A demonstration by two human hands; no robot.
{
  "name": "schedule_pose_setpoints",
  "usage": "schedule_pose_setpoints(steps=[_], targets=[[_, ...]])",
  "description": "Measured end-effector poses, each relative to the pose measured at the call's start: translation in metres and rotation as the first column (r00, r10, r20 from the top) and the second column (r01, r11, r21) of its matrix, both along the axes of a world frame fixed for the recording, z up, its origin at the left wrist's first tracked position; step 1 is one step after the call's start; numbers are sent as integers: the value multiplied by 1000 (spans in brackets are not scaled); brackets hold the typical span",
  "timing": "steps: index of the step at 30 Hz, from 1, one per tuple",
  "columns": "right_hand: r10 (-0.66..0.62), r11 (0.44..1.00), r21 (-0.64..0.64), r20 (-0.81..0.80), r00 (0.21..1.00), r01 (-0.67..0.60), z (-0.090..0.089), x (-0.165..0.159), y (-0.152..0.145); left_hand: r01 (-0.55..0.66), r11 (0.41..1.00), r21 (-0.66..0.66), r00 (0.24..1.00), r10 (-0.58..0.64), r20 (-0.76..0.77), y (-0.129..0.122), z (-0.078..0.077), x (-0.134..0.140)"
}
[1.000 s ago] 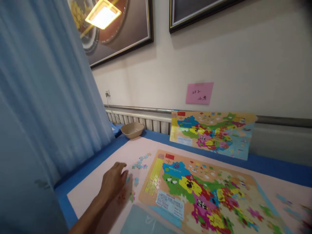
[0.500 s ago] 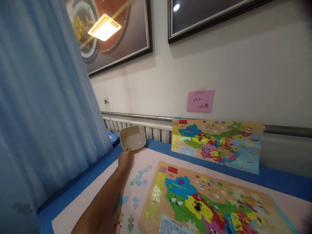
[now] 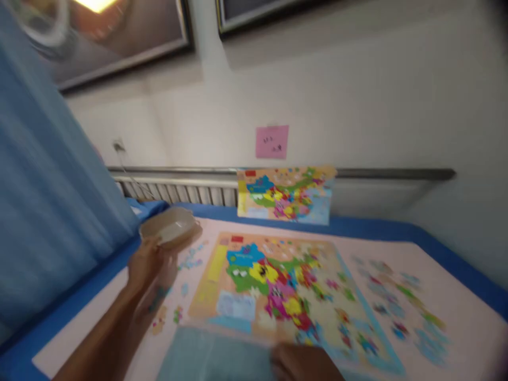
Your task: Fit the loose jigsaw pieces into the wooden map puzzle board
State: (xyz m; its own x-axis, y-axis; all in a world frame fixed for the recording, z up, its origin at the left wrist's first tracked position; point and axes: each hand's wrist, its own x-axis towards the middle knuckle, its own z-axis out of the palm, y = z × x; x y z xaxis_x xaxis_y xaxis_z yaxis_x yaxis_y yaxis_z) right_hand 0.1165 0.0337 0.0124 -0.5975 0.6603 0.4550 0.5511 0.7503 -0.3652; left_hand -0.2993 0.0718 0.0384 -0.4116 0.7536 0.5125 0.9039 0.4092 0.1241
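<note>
Head view, one item per line.

Left hand (image 3: 148, 262): grip closed on the near rim of the beige bowl (image 3: 170, 232), which is lifted clear of the table (image 3: 456, 338) and tilted, above the loose puzzle pieces (image 3: 189, 259) left of the map puzzle board (image 3: 278, 288).

Right hand (image 3: 305, 365): at the bottom edge, resting by the board's near side; grip state cannot be told, blurred.

Reference map sheet (image 3: 284, 194): propped against the wall rail, facing the person for viewing.

More loose pieces (image 3: 400, 304): right of the board.

Change: half a second ago the bowl stood farther back, the hand just reaching it; now it is carried nearer, and the right hand has entered.
</note>
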Motion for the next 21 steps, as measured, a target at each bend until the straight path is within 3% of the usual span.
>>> schedule_pose_setpoints(steps=[2, 3, 4, 5, 7, 9, 11, 14, 15, 17, 21], targets=[[55, 981, -183, -29, 998, -60, -7, 7, 0, 27, 999, 35, 1000, -27, 3, -23, 1, 19], [65, 909, -397, -165, 984, -127, -10, 10, 1, 26, 998, 58, 1000, -26, 4, -35, 0, 30], [-22, 821, -549, -308, 951, -159, -12, 13, 2, 42, 996, 73, 999, -44, 18, -47, -1, 42], [-116, 760, -619, -429, 896, -198, -14, 15, 4, 85, 993, 78, 996, -87, 25, -59, -3, 56], [-257, 713, -659, -563, 785, -239, -14, 16, 9, 235, 970, 67, 970, -239, 55, -86, -7, 90], [-323, 721, -647, -631, 705, -248, -12, 16, 13, 421, 907, 21, 897, -420, 134, -111, -11, 130], [-335, 740, -625, -664, 669, -250, -9, 14, 15, 619, 785, -24, 743, -576, 341, -129, -15, 174], [-313, 753, -602, -683, 660, -267, -9, 14, 14, 801, 598, 17, 522, -712, 470, -140, -18, 233], [-306, 753, -599, -686, 660, -273, -9, 14, 14, 819, 573, 24, 483, -712, 511, -140, -19, 248], [-301, 754, -596, -686, 663, -275, -10, 14, 12, 827, 561, 38, 452, -703, 548, -138, -22, 271], [-291, 769, -582, -687, 666, -264, -2, 16, 11, 771, 634, -60, 539, -600, 591, -129, -30, 294]])
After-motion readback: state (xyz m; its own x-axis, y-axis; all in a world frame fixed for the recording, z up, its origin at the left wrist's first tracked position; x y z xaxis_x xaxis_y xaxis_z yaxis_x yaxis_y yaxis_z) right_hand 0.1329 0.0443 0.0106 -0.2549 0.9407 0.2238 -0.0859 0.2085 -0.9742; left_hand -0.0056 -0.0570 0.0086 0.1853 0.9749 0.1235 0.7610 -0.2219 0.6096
